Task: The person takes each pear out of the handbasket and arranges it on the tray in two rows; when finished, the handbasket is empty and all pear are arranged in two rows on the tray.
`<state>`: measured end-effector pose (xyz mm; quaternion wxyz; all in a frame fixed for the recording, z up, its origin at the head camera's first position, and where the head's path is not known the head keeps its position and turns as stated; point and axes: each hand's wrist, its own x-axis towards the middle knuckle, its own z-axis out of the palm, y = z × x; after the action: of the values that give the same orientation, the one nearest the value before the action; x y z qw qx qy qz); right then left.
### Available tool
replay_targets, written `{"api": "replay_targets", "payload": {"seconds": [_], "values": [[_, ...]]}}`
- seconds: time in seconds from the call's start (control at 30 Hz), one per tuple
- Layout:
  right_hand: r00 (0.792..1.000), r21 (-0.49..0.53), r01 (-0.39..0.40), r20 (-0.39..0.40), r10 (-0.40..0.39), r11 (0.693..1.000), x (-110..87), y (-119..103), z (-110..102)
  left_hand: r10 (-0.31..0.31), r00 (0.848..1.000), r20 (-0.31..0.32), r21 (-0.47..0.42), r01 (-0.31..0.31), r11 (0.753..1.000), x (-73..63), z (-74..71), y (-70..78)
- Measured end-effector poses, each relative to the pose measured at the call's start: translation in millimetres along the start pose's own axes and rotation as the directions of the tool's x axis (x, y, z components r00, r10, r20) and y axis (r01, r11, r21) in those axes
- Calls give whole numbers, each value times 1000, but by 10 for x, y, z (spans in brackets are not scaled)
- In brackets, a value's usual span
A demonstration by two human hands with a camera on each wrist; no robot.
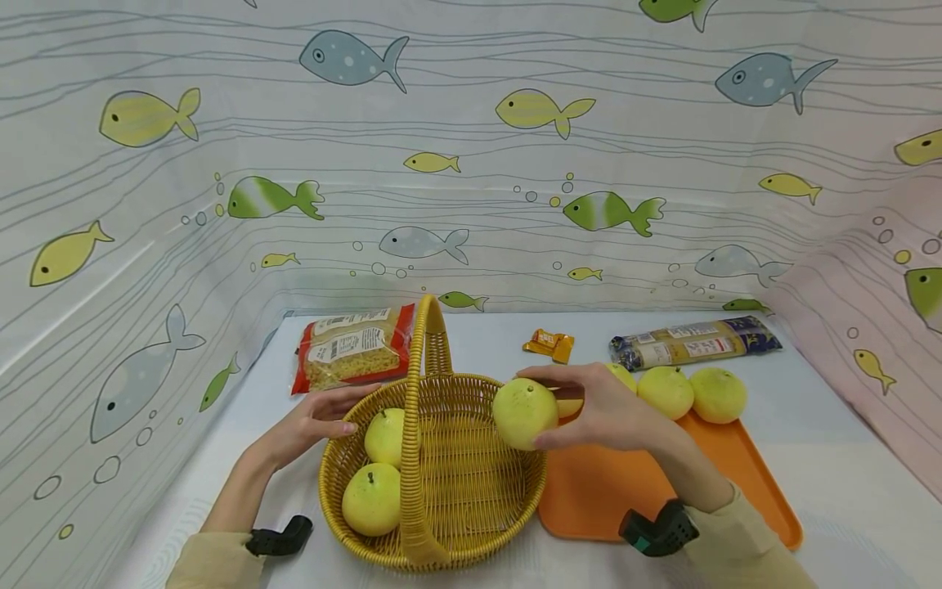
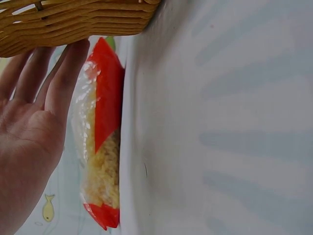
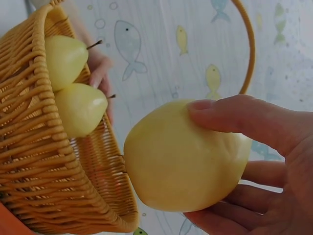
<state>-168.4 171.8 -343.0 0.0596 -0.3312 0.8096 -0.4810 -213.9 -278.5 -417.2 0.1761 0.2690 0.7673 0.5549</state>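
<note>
Red and clear, a pasta packet lies at the far left of the desk. Near it, the left hand has its fingers extended at the left side of the wicker basket, gripping nothing, apparently to steady it. Two pears sit inside, left of the handle. A third pear is at the right rim, pinched between thumb and fingers of the right hand; contact with the rim cannot be determined. At least three further pears stand toward the far end of the orange tray. Judgement: basket loading is in hand; the next move calls for bringing the held pear inward, lowering it and releasing it gently.
</note>
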Motion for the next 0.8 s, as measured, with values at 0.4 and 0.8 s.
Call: {"api": "replay_targets", "payload": {"seconds": [0.4, 0.8], "values": [[999, -48, -32, -8, 31, 998, -4, 126, -99, 5, 1000, 4, 0, -5, 1000, -1, -9, -28], [998, -30, -61, 21, 62, 998, -16, 256, -234, 18, 1000, 14, -10, -18, 1000, 2, 3, -6]]}}
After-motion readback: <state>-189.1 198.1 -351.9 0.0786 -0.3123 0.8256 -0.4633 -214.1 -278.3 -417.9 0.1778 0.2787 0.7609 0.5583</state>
